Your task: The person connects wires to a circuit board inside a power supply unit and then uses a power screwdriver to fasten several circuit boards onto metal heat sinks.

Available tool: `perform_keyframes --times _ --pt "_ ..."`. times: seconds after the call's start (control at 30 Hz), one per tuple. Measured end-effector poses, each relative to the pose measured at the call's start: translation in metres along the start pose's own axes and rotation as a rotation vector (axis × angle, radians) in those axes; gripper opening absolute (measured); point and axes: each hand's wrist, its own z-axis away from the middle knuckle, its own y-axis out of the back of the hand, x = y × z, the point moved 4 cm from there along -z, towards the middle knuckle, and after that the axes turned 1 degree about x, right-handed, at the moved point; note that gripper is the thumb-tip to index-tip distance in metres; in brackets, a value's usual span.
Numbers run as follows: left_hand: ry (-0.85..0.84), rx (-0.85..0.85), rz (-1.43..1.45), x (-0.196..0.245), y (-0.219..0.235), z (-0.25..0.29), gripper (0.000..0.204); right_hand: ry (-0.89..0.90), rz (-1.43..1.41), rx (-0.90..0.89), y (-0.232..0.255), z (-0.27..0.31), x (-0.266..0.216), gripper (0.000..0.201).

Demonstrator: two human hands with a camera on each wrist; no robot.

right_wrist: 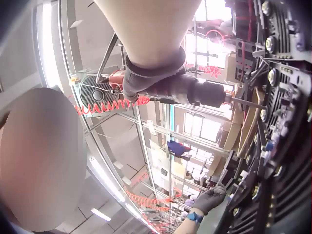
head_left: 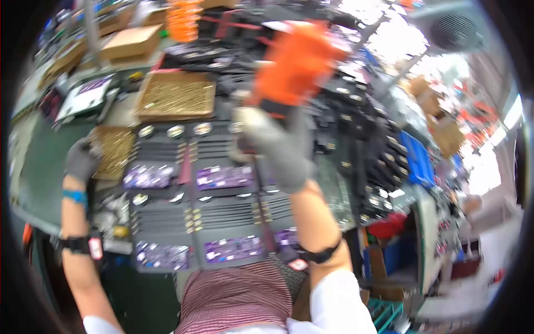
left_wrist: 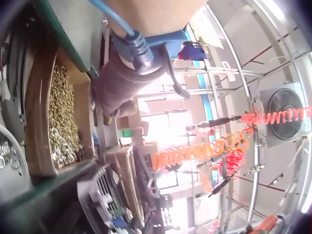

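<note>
Gripping, head view: my right hand (head_left: 281, 147) has its fingers round a blurred orange driver (head_left: 297, 64), above black panels (head_left: 222, 212) bearing purple circuit boards (head_left: 225, 177).
Left wrist view: my left hand (left_wrist: 117, 90) is beside a box (left_wrist: 40, 107) of brass pieces; finger state, I cannot tell.
Right wrist view: the driver's bit (right_wrist: 247, 102) points toward the panels.

Power driver (head_left: 297, 64): orange and black, blurred, tilted above the panels; the right wrist view shows a dark barrel, thin metal bit toward them. Black panels (head_left: 161, 216): flat, side by side in rows, purple circuit boards (head_left: 233, 249) on them. Brass-coloured fasteners (head_left: 115, 150): loose heap, open box (head_left: 105, 177) left of panels.
</note>
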Motion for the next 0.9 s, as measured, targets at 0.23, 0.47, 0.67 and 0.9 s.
perform_keyframes --times 0.23,0.47,0.67,0.9 --pt "0.221 0.181 0.616 0.053 -0.095 0.091 0.032 0.228 -0.083 0.121 0.005 0.046 -0.005 0.045" --pt "0.347 0.027 0.417 0.049 -0.195 0.248 0.037 0.045 -0.147 0.116 0.076 0.085 0.0 0.057" --pt "0.212 0.124 0.387 0.028 -0.201 0.297 0.036 0.223 0.068 0.179 0.07 0.096 0.001 0.051" --pt "0.593 -0.084 0.191 -0.003 -0.262 0.308 0.021 0.314 -0.049 0.109 0.041 0.084 -0.017 0.049"
